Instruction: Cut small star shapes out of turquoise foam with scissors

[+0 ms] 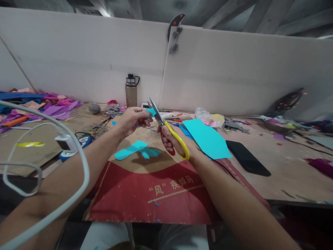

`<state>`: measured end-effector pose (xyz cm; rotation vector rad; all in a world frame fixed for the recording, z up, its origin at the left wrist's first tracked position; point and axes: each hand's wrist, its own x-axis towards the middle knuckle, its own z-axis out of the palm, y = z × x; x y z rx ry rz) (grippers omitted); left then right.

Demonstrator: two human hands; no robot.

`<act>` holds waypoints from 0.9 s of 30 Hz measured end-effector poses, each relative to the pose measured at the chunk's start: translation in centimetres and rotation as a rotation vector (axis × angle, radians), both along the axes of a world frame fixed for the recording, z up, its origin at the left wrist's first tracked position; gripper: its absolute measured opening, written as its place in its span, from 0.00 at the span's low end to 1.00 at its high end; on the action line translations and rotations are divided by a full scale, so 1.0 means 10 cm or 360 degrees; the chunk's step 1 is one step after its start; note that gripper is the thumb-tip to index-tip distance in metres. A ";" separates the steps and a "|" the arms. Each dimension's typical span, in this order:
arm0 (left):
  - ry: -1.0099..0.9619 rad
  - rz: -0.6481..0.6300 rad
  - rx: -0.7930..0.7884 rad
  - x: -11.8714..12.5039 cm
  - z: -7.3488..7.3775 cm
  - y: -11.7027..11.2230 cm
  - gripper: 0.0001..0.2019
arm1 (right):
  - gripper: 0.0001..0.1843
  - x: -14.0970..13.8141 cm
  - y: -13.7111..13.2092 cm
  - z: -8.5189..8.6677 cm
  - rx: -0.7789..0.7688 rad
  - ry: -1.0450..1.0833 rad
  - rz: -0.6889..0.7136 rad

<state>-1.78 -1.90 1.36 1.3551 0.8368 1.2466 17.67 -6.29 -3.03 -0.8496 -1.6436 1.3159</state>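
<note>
My left hand pinches a small turquoise paper piece above the table. My right hand grips yellow-handled scissors, whose open blades meet the paper piece. Below the hands, two turquoise offcuts lie on a red and brown cardboard sheet. A larger turquoise paper sheet lies just right of my right hand.
A black phone lies right of the sheet. A brown water bottle stands at the white wall. Purple and pink paper scraps pile at far left. A white charger and cable cross the left foreground. A plastic bag sits behind.
</note>
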 end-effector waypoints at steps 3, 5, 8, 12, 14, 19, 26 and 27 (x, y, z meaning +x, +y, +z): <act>-0.0008 -0.0033 0.0014 -0.01 -0.01 0.01 0.11 | 0.31 0.00 -0.01 0.01 -0.0025 0.0010 0.0000; -0.0011 -0.0054 0.0022 -0.01 -0.02 0.02 0.11 | 0.32 -0.01 -0.02 0.01 -0.0045 0.0016 -0.0010; 0.0016 -0.0052 0.0015 -0.01 -0.03 0.02 0.11 | 0.32 -0.01 -0.02 0.01 -0.0045 0.0016 -0.0014; 0.0048 -0.0035 -0.0009 0.00 -0.04 0.02 0.11 | 0.31 -0.01 -0.01 0.00 -0.0031 0.0036 -0.0011; 0.0051 -0.0030 -0.0024 0.00 -0.04 0.02 0.11 | 0.31 -0.01 -0.01 0.01 -0.0042 0.0039 -0.0019; 0.0052 -0.0047 -0.0048 0.02 0.00 -0.02 0.12 | 0.31 -0.01 0.01 -0.01 -0.0072 0.0045 -0.0050; 0.0007 -0.0034 0.0035 0.04 0.00 -0.03 0.10 | 0.31 -0.01 0.05 0.01 -0.0189 0.0231 -0.0143; 0.0002 -0.0033 0.0040 0.04 0.00 -0.03 0.10 | 0.31 -0.02 0.05 0.01 -0.0201 0.0232 -0.0148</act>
